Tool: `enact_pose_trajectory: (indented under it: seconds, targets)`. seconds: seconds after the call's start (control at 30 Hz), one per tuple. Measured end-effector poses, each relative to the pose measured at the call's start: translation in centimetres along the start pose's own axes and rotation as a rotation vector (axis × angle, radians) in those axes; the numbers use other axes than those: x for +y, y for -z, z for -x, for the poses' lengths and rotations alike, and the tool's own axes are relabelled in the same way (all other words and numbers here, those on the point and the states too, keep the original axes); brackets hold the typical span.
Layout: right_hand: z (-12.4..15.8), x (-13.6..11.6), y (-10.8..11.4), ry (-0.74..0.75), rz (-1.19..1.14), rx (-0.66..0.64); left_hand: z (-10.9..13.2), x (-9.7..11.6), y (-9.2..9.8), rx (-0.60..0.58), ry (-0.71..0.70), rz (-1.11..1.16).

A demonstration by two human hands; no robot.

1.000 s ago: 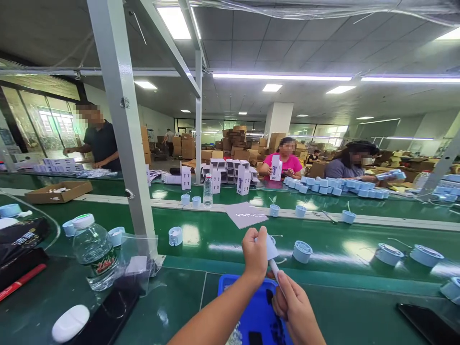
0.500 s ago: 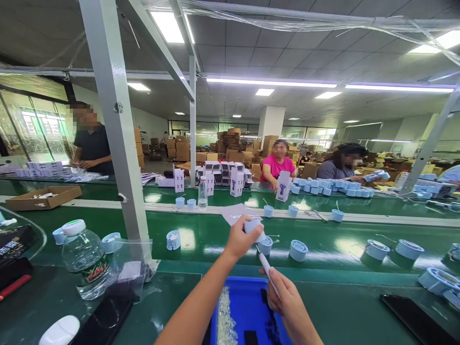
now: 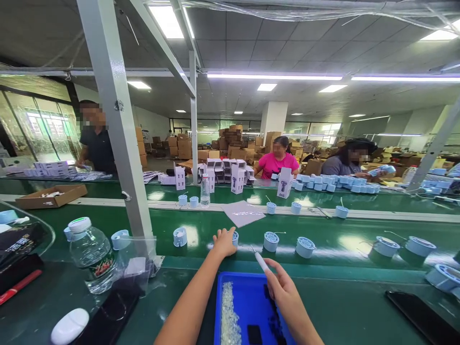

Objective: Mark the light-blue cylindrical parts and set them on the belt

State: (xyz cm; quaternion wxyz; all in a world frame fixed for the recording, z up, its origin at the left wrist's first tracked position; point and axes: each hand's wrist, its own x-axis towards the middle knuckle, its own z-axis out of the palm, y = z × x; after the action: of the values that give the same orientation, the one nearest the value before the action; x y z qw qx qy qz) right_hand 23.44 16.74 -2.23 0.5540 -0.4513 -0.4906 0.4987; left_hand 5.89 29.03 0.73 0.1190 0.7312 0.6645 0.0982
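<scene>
On the green conveyor belt, my left hand [image 3: 224, 243] has its fingers around a light-blue round plastic housing [image 3: 235, 238], most of which the hand hides. My right hand [image 3: 282, 282] grips a white screwdriver [image 3: 261, 261], its thin metal tip pointing up and left, apart from any part. Just right of the left hand stand two more light-blue housings, one with a thin wire [image 3: 270, 242] and another [image 3: 305, 247]. Below both hands lies a blue tray [image 3: 217, 306] with small clear pieces [image 3: 230, 316] on its left and black pieces [image 3: 275, 318] on its right.
A grey post [image 3: 125, 143] rises at left, near a water bottle [image 3: 94, 258] and a clear plastic bag [image 3: 138, 261]. Phones lie at both sides, one at right [image 3: 420, 316]. A white sheet [image 3: 243, 213] lies on the belt. Co-workers sit across, behind white boxes [image 3: 237, 178].
My left hand has gone down and left, bringing the light-blue housing from the air to the belt. The screwdriver in my right hand has drawn slightly away from the housing.
</scene>
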Motion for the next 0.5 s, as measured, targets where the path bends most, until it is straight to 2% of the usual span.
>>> enact_pose_trajectory:
  seconds: [0.07, 0.13, 0.23, 0.27, 0.3, 0.33, 0.4, 0.5]
  targets:
    - [0.0, 0.2, 0.0, 0.018, 0.042, 0.020, -0.2, -0.8, 1.1, -0.059, 0.003, 0.035]
    - [0.2, 0.0, 0.0, 0.029, 0.066, 0.043, -0.2, -2.2, 2.6, -0.016, 0.075, 0.047]
    - [0.6, -0.5, -0.1, 0.055, 0.090, 0.063, -0.1, -5.3, 4.1, 0.281, 0.371, 0.004]
    - [0.8, -0.6, -0.1, 0.071, 0.097, 0.067, 0.0, -6.5, 4.2, 0.339, 0.480, -0.002]
    - [0.8, -0.7, -0.1, 0.090, 0.100, 0.063, 0.0, -7.4, 4.1, 0.341, 0.565, -0.003]
    - [0.9, -0.8, -0.1, 0.112, 0.099, 0.054, 0.0, -8.2, 3.9, 0.294, 0.618, -0.004]
    - [0.9, -0.6, -0.2, 0.152, 0.086, 0.015, -0.1, -9.0, 3.2, 0.153, 0.615, -0.022]
    - [0.8, -0.1, -0.4, 0.183, 0.091, -0.047, -1.0, -7.9, 2.3, 0.011, 0.425, -0.071]
